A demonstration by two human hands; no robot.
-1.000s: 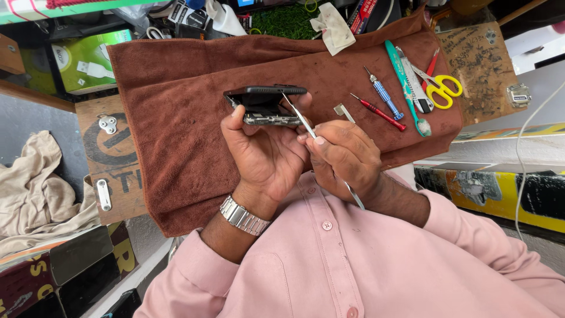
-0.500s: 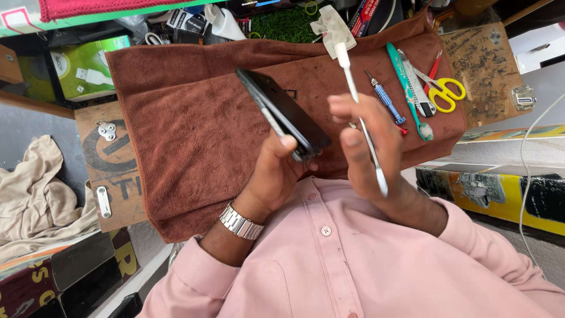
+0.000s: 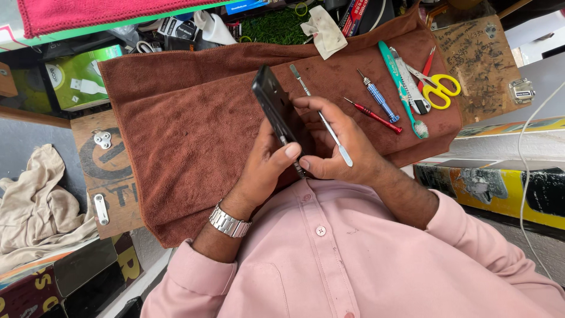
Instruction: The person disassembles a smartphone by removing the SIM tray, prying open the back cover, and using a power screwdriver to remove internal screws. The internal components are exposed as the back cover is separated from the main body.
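Observation:
My left hand (image 3: 265, 171), with a metal watch (image 3: 228, 222) on its wrist, grips a black phone (image 3: 275, 112) from below and holds it edge-on, tilted up to the left, above the brown towel (image 3: 188, 135). My right hand (image 3: 344, 150) presses against the phone's right side. A thin metal pry tool (image 3: 321, 118) lies across that hand's fingers, with its flat tip pointing up past the phone. The thumbs of both hands meet at the phone's lower end. The phone's face is hidden from view.
Lying on the towel's right part are a blue screwdriver (image 3: 376, 97), a red screwdriver (image 3: 374, 116), a teal toothbrush (image 3: 400, 88), a utility knife (image 3: 410, 88) and yellow scissors (image 3: 438, 88). A white rag (image 3: 323, 29) lies at the top, a green box (image 3: 76, 76) and a beige cloth (image 3: 35, 206) at the left.
The phone was turned from lying flat in my left hand to standing edge-on. My right hand pulled the pry tool off the phone and closed in against the phone's side.

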